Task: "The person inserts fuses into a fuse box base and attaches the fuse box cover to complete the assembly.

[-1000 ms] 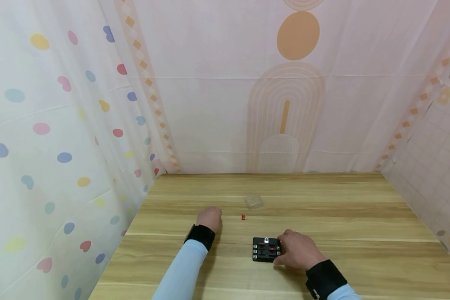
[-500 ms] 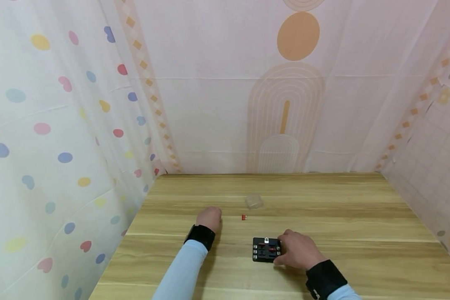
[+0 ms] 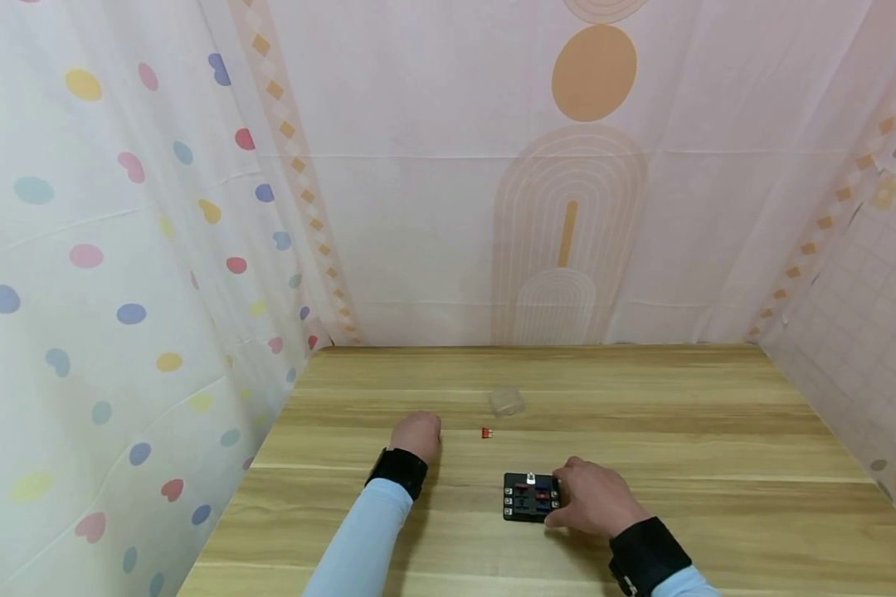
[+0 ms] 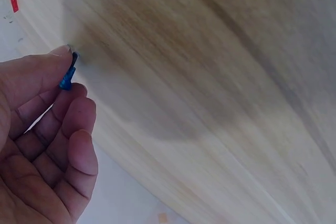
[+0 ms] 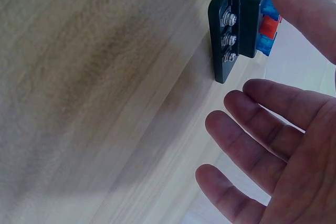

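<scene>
My left hand (image 3: 418,434) is above the table, left of a red blade fuse (image 3: 486,433). In the left wrist view, its thumb and index finger pinch a small blue blade fuse (image 4: 67,78), and the other fingers are curled loosely. The head view hides that blue fuse. A black fuse block (image 3: 519,516) lies flat, with screw terminals and blue and red fuses seated in it. At its right end is my right hand (image 3: 593,497). The thumb touches the block; in the right wrist view the other fingers (image 5: 252,153) are spread, nearly straight, and appear apart from it.
A clear plastic cover (image 3: 506,401) lies behind the red fuse. The wood-grain table (image 3: 679,414) ends at a patterned curtain (image 3: 418,249) at the back, with more curtains at both sides.
</scene>
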Tool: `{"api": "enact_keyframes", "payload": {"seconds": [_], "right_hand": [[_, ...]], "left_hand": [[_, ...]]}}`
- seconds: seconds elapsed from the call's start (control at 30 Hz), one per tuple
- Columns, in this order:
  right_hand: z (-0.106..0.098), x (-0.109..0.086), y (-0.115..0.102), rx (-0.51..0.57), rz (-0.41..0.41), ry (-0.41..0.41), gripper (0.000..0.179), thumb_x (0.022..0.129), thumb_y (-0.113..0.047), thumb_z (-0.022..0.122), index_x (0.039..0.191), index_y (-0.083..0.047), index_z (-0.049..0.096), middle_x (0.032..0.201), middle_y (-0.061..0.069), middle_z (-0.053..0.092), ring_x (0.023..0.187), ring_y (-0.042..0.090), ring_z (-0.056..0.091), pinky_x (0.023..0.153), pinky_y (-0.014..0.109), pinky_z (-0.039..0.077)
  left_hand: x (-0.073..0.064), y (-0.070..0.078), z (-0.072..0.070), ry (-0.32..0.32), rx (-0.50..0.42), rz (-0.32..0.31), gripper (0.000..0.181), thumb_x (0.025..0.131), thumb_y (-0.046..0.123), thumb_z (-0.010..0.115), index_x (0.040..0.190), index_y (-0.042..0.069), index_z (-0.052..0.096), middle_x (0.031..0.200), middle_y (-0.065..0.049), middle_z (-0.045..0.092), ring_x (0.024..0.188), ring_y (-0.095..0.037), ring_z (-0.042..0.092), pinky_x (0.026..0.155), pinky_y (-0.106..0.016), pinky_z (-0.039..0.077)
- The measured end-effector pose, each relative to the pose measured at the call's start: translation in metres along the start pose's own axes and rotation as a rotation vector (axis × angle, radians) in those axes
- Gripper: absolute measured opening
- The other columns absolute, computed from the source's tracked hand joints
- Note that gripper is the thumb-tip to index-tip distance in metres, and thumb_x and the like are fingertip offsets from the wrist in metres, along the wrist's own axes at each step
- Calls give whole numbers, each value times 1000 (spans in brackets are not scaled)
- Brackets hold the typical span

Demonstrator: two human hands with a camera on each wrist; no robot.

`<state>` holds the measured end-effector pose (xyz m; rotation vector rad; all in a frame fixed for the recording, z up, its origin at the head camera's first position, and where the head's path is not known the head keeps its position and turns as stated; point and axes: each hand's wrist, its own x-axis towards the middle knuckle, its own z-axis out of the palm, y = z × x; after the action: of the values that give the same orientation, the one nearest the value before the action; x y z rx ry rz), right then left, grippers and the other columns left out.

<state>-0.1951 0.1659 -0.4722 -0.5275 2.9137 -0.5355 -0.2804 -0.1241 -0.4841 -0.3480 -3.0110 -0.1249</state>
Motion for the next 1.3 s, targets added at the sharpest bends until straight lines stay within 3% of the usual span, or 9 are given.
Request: {"api": "enact_keyframes", "payload": {"seconds": [0.4, 0.63, 1.1, 1.3], "right_hand": [[-1, 0, 0, 3, 7, -1, 67, 66, -41, 91, 115, 0, 69, 103, 7, 63, 86, 21, 57, 82, 48, 51], [0, 0, 1, 6, -3, 8, 67, 66, -41, 91, 115, 0, 70, 103, 7, 64, 87, 21, 59, 82, 47, 51], [1, 0, 2, 21, 0, 11, 66, 66, -40, 91, 114, -1, 70, 103, 6, 64, 85, 20, 58, 82, 47, 51], [1, -1, 2, 17, -6, 18, 65, 66, -40, 91, 114, 0, 70, 103, 7, 64, 86, 21, 59, 81, 47, 52]], "left_hand": [[2, 2, -2, -3, -12, 26, 22, 84, -7, 68, 69, 9, 67, 66, -2, 64, 66, -17, 62, 58, -33, 53], [3, 2, 2, 13, -26, 28, 28, 83, -8, 68, 62, 10, 64, 62, -1, 62, 62, -15, 59, 56, -33, 52], [-4, 3, 0, 34, -120, 25, 23, 79, -8, 70, 63, 9, 67, 66, -1, 64, 65, -17, 60, 60, -32, 51], [-6, 7, -3, 67, -105, 52, 23, 78, -7, 70, 62, 9, 68, 64, 0, 65, 64, -17, 61, 59, -33, 51]]}}
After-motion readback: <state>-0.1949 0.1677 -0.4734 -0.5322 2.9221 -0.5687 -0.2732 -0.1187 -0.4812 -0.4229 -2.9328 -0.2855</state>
